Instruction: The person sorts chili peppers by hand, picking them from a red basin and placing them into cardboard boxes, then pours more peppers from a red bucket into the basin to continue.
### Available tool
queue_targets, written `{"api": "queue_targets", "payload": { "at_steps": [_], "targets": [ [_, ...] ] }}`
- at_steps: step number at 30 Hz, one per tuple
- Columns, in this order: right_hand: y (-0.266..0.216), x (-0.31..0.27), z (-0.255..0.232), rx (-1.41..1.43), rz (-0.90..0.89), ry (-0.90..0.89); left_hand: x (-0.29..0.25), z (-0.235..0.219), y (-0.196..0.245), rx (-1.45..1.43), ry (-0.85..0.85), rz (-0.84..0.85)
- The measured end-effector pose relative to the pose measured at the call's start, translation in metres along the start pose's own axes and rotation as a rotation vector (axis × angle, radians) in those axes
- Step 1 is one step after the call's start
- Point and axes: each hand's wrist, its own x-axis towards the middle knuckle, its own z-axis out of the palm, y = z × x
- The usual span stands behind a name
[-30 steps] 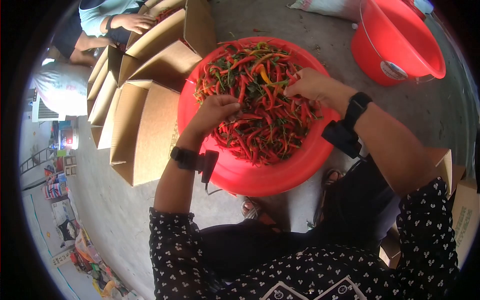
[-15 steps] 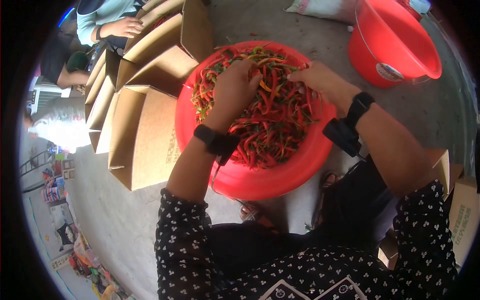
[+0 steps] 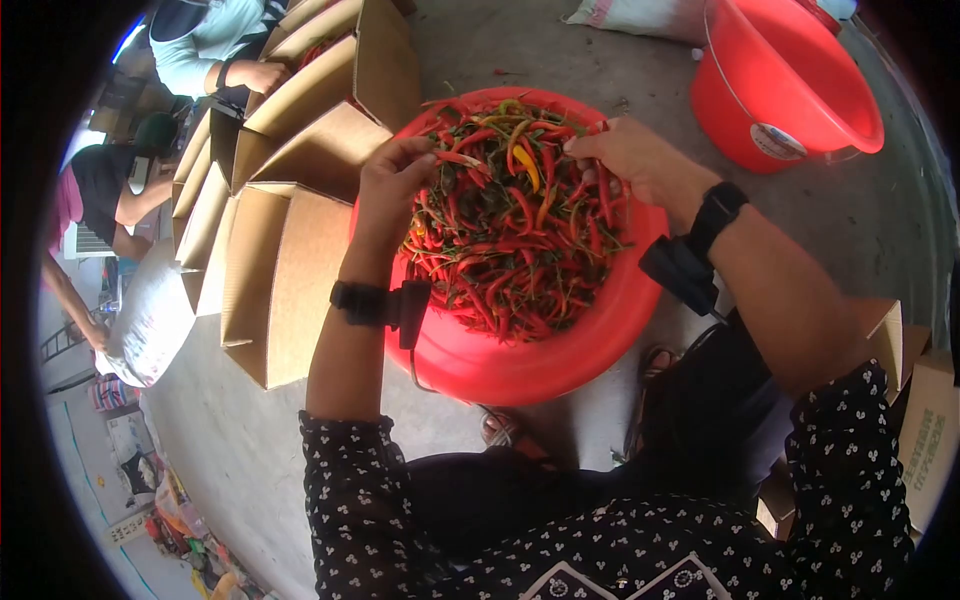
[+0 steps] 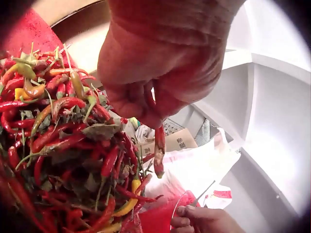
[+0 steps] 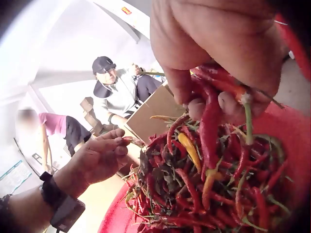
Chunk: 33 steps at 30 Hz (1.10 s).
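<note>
A heap of red chillies (image 3: 510, 250) with green stems, leaves and a few yellow ones fills a round red basin (image 3: 540, 375). Over the basin's left edge, my left hand (image 3: 395, 185) pinches one chilli (image 4: 159, 150), whose pale, discoloured tip hangs below the fingers in the left wrist view. My right hand (image 3: 635, 165) is above the heap's right side. Several red chillies (image 5: 209, 121) are gripped in its curled fingers, one with a green stem hanging down. The left hand (image 5: 99, 158) also shows in the right wrist view, holding its chilli by one end.
Open cardboard boxes (image 3: 310, 290) stand left of the basin, with a person in light blue (image 3: 215, 60) reaching into one. Another person in pink (image 3: 65, 215) holds a white sack (image 3: 155, 310). A red bucket (image 3: 745, 120) stands at the upper right, near a pale sack (image 3: 650, 15).
My left hand went onto the upper part of the heap and has come back left with a chilli pinched. My right hand has barely moved. The person in pink has come into view beside the white sack.
</note>
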Motion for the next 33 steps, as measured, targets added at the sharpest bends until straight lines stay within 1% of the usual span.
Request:
{"api": "queue_targets", "payload": {
  "at_steps": [1, 2, 4, 5, 7, 8, 10, 11, 13, 14, 16, 17, 19, 20, 22, 23, 24, 26, 27, 29, 30, 32, 33],
  "targets": [
    [0.001, 0.001, 0.001, -0.001, 0.001, 0.001, -0.001, 0.001, 0.003, 0.05, -0.037, 0.024],
    [0.002, 0.002, 0.001, -0.006, -0.012, -0.011, -0.002, 0.004, 0.005, 0.049, -0.038, 0.025],
    [0.002, 0.003, -0.001, -0.012, -0.023, -0.019, -0.003, 0.013, 0.008, 0.311, -0.034, 0.011],
    [0.0, 0.004, -0.004, -0.005, -0.018, -0.022, 0.0, 0.019, 0.007, 0.308, -0.036, 0.013],
    [0.0, 0.005, -0.009, 0.003, -0.013, -0.025, 0.007, 0.031, 0.007, 0.779, -0.069, 0.635],
    [0.0, 0.006, -0.011, 0.009, -0.028, 0.001, 0.009, 0.04, 0.006, 0.778, -0.069, 0.637],
    [-0.004, 0.002, -0.012, 0.01, -0.042, 0.028, 0.013, 0.063, 0.011, 0.902, -0.138, 0.813],
    [-0.008, -0.003, -0.012, -0.014, -0.036, 0.039, 0.015, 0.073, 0.011, 0.897, -0.134, 0.813],
    [-0.008, -0.004, -0.013, -0.04, -0.03, 0.05, 0.019, 0.088, 0.008, 1.1, -0.29, 0.96],
    [-0.005, 0.0, -0.013, -0.039, -0.045, 0.076, 0.018, 0.091, 0.007, 1.098, -0.287, 0.961],
    [-0.006, 0.001, -0.015, -0.036, -0.063, 0.104, 0.015, 0.096, 0.005, 1.245, -0.303, 0.862],
    [-0.006, 0.0, -0.017, -0.035, -0.064, 0.097, 0.015, 0.094, 0.004, 1.246, -0.306, 0.865],
    [-0.006, -0.001, -0.019, -0.03, -0.065, 0.095, 0.015, 0.08, 0.0, 1.116, -0.255, 0.803],
    [-0.006, -0.001, -0.021, -0.016, -0.065, 0.081, 0.015, 0.074, -0.003, 1.117, -0.259, 0.805],
    [-0.005, 0.0, -0.021, 0.001, -0.065, 0.065, 0.012, 0.062, -0.003, 0.824, -0.165, 0.642],
    [-0.005, 0.001, -0.02, 0.008, -0.059, 0.057, 0.009, 0.056, -0.003, 0.768, -0.156, 0.577],
    [-0.005, 0.001, -0.019, 0.014, -0.054, 0.049, 0.005, 0.055, 0.004, 0.773, -0.157, 0.576],
    [-0.003, 0.003, -0.014, 0.047, -0.077, 0.019, -0.002, 0.055, 0.016, 0.268, -0.11, 0.024],
    [-0.003, 0.003, -0.011, 0.077, -0.1, -0.009, -0.003, 0.055, 0.015, 0.268, -0.109, 0.024],
    [-0.002, 0.002, -0.007, 0.123, -0.109, -0.043, -0.004, 0.054, 0.012, -0.129, -0.266, -0.165],
    [-0.002, 0.002, -0.005, 0.17, -0.117, -0.075, -0.005, 0.056, 0.013, -0.13, -0.267, -0.165],
    [0.0, 0.005, -0.002, 0.177, -0.148, -0.096, -0.008, 0.065, 0.015, -0.287, -0.375, -0.337],
    [-0.001, 0.004, 0.0, 0.185, -0.179, -0.118, -0.009, 0.069, 0.018, -0.288, -0.377, -0.337]
  ]
}}
